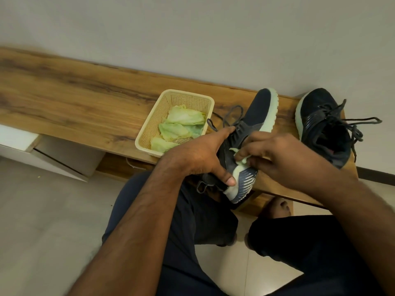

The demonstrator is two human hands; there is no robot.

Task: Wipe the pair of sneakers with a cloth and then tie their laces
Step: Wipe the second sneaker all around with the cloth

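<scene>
Sneaker and cloth between both hands.

My left hand holds one sneaker tilted on its side over the near edge of the bench, toe pointing away toward the wall. My right hand presses a cloth against the sneaker's side, just right of my left hand. The other sneaker stands on the bench to the right, apart from the first. A basket sits on the bench just left of the held sneaker, with more cloths in it. My knees are below, before the bench.
</scene>
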